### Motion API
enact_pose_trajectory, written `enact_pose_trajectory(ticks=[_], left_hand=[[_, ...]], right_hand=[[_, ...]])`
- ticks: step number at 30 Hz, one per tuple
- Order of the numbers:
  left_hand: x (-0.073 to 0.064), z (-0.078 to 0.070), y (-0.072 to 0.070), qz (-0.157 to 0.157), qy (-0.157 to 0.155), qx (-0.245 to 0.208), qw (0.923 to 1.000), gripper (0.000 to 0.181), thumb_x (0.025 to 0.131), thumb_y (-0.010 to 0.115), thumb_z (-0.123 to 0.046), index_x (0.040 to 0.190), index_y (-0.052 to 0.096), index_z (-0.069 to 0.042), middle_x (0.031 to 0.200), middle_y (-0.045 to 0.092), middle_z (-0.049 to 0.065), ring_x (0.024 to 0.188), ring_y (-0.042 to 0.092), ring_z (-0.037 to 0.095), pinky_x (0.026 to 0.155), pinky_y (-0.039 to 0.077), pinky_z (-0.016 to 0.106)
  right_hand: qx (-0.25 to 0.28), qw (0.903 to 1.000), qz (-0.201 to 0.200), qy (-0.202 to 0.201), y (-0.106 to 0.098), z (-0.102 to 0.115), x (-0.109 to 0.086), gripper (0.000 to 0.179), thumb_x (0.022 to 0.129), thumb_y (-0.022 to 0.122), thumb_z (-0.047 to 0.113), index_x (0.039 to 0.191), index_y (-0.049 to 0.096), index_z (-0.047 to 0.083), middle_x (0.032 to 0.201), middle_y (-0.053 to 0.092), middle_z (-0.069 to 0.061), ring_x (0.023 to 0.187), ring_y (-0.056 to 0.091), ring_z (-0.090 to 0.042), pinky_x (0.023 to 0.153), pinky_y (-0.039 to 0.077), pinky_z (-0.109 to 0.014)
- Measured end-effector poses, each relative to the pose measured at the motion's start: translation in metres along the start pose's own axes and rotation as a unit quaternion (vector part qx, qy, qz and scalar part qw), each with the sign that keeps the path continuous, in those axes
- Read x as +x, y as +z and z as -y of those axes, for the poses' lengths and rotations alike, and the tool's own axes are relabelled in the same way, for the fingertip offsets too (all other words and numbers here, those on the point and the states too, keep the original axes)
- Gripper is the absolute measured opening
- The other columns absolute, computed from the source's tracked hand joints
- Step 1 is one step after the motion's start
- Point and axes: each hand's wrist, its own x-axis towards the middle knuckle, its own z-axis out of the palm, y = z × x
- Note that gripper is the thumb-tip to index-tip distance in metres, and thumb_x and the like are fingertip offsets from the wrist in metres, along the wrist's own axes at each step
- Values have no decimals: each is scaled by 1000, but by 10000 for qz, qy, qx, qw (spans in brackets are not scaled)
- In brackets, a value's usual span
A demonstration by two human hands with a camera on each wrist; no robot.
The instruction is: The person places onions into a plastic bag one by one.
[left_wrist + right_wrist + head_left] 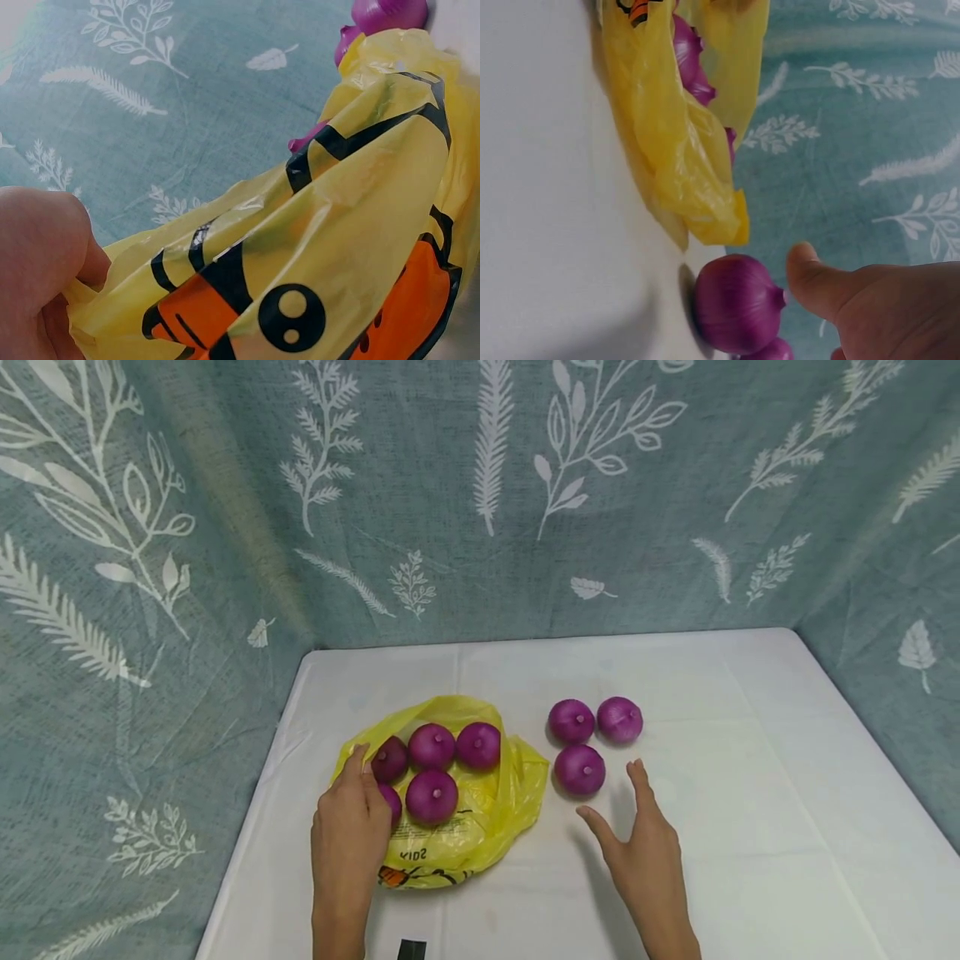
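A yellow plastic bag (522,785) lies with its mouth spread wide, and several red onions (432,797) sit inside it. My left hand (350,827) grips the bag's left edge; the left wrist view shows the fingers (45,247) curled on the plastic, beside a printed cartoon. Three more red onions (580,770) stand grouped on the table to the right of the bag. Just right of and in front of these is my right hand (647,856), thumb and fingers spread apart with nothing held. In the right wrist view the thumb (814,281) points past the nearest onion (739,304).
A white-covered table (750,827) carries everything. Behind it and along both sides hangs a green-blue cloth (420,460) with white leaf prints. A small black object (412,950) shows at the front edge of the head view.
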Motion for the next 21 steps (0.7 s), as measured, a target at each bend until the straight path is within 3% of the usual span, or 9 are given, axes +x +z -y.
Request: enact_pose_trajectory(ticks=[21], left_hand=[[1,1,0,-44,64,36,10000,45,113,40,-19,151,54,0,143,62,27,122,65,50,93,54,67]], right_hand=[[21,9992,393,-84,23,-9,19,96,90,85,42,162,36,1,162,44,-23,147,46,-42,115,42,-56]])
